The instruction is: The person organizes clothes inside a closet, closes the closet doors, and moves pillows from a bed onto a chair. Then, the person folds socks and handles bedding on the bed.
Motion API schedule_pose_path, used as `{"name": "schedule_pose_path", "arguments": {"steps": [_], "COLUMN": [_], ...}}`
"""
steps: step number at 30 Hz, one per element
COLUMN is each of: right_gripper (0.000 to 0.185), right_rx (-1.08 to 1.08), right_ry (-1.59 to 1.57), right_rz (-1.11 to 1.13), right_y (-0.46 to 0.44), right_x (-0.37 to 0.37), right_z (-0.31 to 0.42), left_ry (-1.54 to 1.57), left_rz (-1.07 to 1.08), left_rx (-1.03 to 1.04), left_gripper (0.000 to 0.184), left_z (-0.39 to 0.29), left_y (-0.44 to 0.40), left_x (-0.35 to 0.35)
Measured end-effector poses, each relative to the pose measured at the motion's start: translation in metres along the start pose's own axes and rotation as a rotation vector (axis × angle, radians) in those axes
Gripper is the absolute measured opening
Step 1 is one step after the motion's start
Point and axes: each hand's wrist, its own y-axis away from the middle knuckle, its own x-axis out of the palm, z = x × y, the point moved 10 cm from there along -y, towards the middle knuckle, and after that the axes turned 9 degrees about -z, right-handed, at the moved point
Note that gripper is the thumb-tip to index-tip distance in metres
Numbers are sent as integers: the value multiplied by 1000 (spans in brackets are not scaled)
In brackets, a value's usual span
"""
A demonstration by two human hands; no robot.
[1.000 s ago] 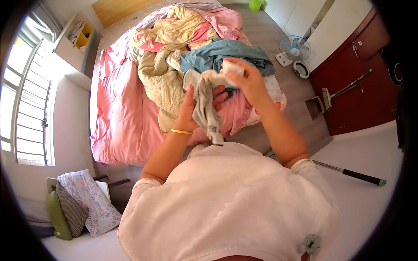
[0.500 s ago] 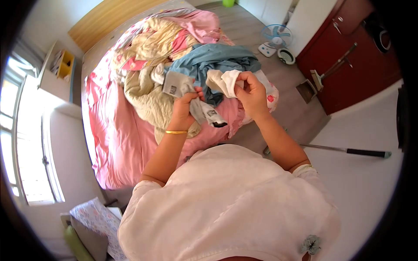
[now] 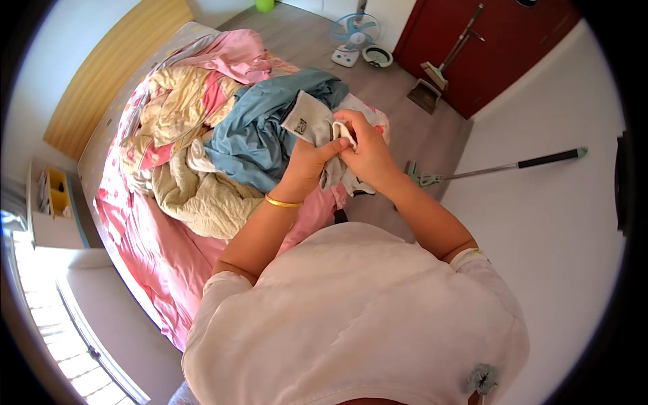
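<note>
In the head view my left hand [image 3: 305, 166] is closed around light grey socks [image 3: 308, 116] with a dark printed patch. Their lower ends, one with a dark tip, hang below my fingers. Close against it, my right hand [image 3: 370, 152] pinches a cream-white sock [image 3: 343, 132] at its edge. Both hands meet in front of my chest, above the near side of the bed. How the fabrics overlap between my fingers is partly hidden.
On the bed's pink sheet [image 3: 158, 253] lie a blue cloth [image 3: 246, 131], a beige quilt [image 3: 202, 196] and a patterned yellow cover [image 3: 179, 94]. A fan [image 3: 356, 37], a dustpan [image 3: 425, 96], a broom [image 3: 453, 47] and a long-handled mop [image 3: 499, 169] stand to the right.
My hands have come together, bringing the cream-white sock against the grey socks. My view has turned right, so the bed and door sit further left.
</note>
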Motion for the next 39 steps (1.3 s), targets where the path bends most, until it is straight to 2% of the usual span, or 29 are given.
{"name": "schedule_pose_path", "arguments": {"steps": [1,5,6,9,10,13,14,16,17,18,21,22,25,28,30,33,34,36,37,39], "right_gripper": [39,41,41,38,30,24,23,22,22,22,25,26,30,24,23,21,20,23,24,27], "right_rx": [44,154,165,276,444,885,921,986,989,994,945,914,743,613,785,1032,1108,1033,993,878], "right_ry": [23,153,196,226,244,-447,-582,-855,-860,-864,-796,-758,-132,253,-24,-518,-698,-808,-860,-496], "right_rz": [-11,-111,-151,-292,-290,-463,-463,-455,-441,-423,-316,-276,-149,-244,-384,-562,-613,-463,-384,-284], "right_y": [2,10,13,21,25,35,35,35,35,38,45,47,47,50,50,52,53,47,46,50], "right_x": [-2,-20,-26,-46,-54,-55,-50,-38,-33,-24,-2,1,-22,-52,-61,-53,-45,-28,-19,-12], "right_z": [-8,-36,-45,-110,-147,-174,-173,-171,-162,-150,-132,-126,-102,-172,-190,-184,-180,-172,-166,-149], "left_ry": [-42,65,164,286,259,63,-4,-413,-611,-732,-412,-365,-34,225,272,-11,-303,-536,-650,-473], "left_rz": [33,-90,-90,-50,15,106,169,177,175,82,-108,-195,-215,-53,40,192,217,211,204,50], "left_rx": [14,-13,-133,-236,-288,-310,-245,57,214,263,111,-77,-226,-489,-691,-491,-284,-129,-47,-83], "left_gripper": [28,26,26,26,31,34,42,40,38,32,26,24,23,25,27,29,30,27,25,26], "left_z": [6,22,25,32,32,48,46,49,48,46,62,79,74,95,113,106,91,90,91,104], "left_y": [-7,-29,-28,-38,-33,-28,-28,-47,-54,-60,-86,-88,-87,-78,-68,-65,-67,-81,-87,-105], "left_x": [1,-23,-21,-20,-11,-4,3,-5,-4,-8,-30,-43,-38,-16,-7,0,0,-4,-6,-21]}}
